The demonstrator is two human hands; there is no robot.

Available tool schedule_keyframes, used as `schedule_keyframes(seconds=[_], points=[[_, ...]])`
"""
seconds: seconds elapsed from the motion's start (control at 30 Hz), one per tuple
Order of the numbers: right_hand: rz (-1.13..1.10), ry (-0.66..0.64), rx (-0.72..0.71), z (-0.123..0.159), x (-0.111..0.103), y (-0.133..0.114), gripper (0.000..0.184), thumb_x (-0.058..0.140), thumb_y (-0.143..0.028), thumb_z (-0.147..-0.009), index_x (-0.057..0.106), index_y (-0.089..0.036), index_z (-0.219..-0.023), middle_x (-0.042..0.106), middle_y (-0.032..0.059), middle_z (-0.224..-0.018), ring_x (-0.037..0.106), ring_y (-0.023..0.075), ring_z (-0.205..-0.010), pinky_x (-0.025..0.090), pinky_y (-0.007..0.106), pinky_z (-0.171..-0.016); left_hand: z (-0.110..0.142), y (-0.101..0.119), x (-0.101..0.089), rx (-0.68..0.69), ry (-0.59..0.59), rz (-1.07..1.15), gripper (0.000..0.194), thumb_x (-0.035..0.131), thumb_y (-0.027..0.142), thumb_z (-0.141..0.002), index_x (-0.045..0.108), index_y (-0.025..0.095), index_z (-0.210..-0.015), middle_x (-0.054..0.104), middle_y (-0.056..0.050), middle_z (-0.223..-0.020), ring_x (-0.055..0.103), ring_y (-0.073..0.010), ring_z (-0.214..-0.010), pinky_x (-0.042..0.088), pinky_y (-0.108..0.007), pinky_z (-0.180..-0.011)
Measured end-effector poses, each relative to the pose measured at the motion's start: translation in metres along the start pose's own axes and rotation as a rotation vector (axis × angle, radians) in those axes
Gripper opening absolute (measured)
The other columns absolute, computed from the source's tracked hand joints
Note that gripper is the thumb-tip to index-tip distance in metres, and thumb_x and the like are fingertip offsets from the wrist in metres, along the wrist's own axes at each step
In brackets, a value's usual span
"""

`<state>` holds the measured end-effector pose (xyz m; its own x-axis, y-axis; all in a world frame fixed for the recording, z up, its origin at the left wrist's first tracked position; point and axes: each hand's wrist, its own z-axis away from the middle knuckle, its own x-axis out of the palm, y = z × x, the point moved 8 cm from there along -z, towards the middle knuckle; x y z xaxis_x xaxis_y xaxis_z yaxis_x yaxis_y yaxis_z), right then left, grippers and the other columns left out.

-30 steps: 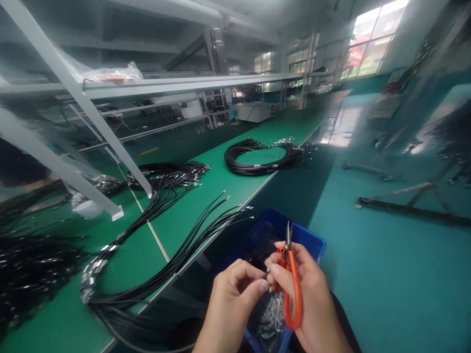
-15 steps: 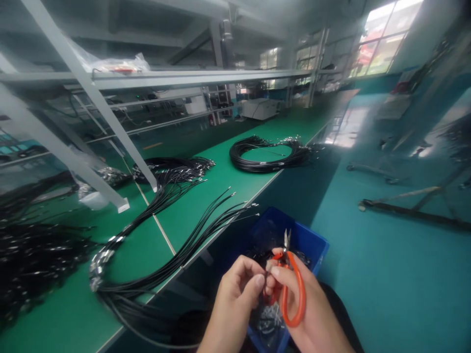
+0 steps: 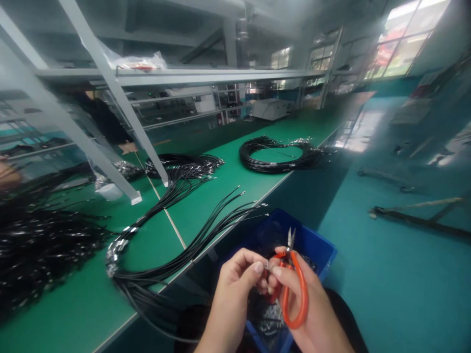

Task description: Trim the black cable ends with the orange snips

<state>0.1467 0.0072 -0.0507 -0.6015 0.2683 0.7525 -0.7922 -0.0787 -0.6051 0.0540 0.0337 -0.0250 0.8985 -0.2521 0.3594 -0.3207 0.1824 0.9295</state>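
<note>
In my right hand [image 3: 300, 294] is a pair of scissors [image 3: 294, 289] with red handles. Its short metal blades point up and away from me, slightly apart. The fingertips of my left hand [image 3: 241, 279] are pinched together and meet those of my right hand. Between them is something small and pale that I cannot make out. Both hands are over a blue bin [image 3: 324, 250] holding small dark and clear pieces. Left of my hands, a bundle of black cables [image 3: 176, 262] with metal ends curves across the green bench [image 3: 154, 260], bound by shiny silver wrapping [image 3: 117, 252].
A coiled cable bundle [image 3: 272, 166] lies farther along the bench, and another bundle [image 3: 184, 164] sits beside the rack post [image 3: 121, 103]. A cable heap [image 3: 51, 240] covers the left side. Behind the rack, a person's dark sleeve [image 3: 106, 115] and hand [image 3: 128, 147] show.
The view has swung slightly left, so the bench and cables sit farther right. Another person's sleeve and hand have appeared behind the rack. My hands remain together, the scissors still held.
</note>
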Motion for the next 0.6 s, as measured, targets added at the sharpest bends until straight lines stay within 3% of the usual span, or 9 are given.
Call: schedule_keyframes(seconds=[0.17,0.3,0.37,0.5,0.6], points=[[0.004,-0.017,0.017,0.0,0.007,-0.002,0.025,0.064,-0.012,-0.074,0.05,-0.02,-0.094,0.06,-0.0015,-0.068,0.054,0.013,-0.058,0.044,0.024,-0.055,0.0,0.004,0.004,0.044,-0.004,0.01,0.014,0.067,0.019,-0.074,0.055,0.014,-0.069,0.057,0.001,-0.06,0.051,-0.0092,-0.052,0.039,-0.019,-0.051],[-0.011,0.01,0.023,0.0,0.004,-0.001,0.021,0.06,-0.011,-0.076,0.053,-0.019,-0.094,0.059,-0.0015,-0.069,0.053,0.0117,-0.057,0.043,0.022,-0.053,0.001,0.01,-0.005,0.078,0.08,-0.072,0.01,0.06,0.017,-0.076,0.055,0.015,-0.068,0.053,0.002,-0.066,0.05,-0.0089,-0.055,0.042,-0.02,-0.056],[-0.019,0.023,0.038,0.0,0.002,0.0,0.02,0.06,-0.012,-0.078,0.054,-0.019,-0.095,0.06,-0.0002,-0.072,0.054,0.0121,-0.058,0.044,0.023,-0.054,0.004,0.02,-0.01,0.177,0.144,-0.296,0.002,0.058,0.016,-0.077,0.058,0.016,-0.075,0.054,0.001,-0.07,0.052,-0.0108,-0.059,0.044,-0.022,-0.058],[-0.039,0.022,0.048,-0.002,0.003,0.001,0.019,0.063,-0.014,-0.078,0.054,-0.018,-0.095,0.062,0.0008,-0.069,0.054,0.0125,-0.059,0.045,0.022,-0.055,0.017,0.047,0.004,0.542,0.141,-0.908,0.019,0.052,0.01,-0.079,0.065,0.021,-0.088,0.058,-0.005,-0.091,0.058,-0.014,-0.072,0.046,-0.021,-0.063],[-0.058,0.026,0.072,-0.002,0.006,0.002,0.018,0.063,-0.013,-0.078,0.055,-0.018,-0.093,0.062,0.0007,-0.067,0.054,0.0126,-0.058,0.045,0.022,-0.055,0.023,0.055,0.008,0.66,0.174,-1.115,0.021,0.051,0.01,-0.081,0.068,0.022,-0.082,0.059,-0.006,-0.093,0.06,-0.0154,-0.075,0.046,-0.021,-0.065]])
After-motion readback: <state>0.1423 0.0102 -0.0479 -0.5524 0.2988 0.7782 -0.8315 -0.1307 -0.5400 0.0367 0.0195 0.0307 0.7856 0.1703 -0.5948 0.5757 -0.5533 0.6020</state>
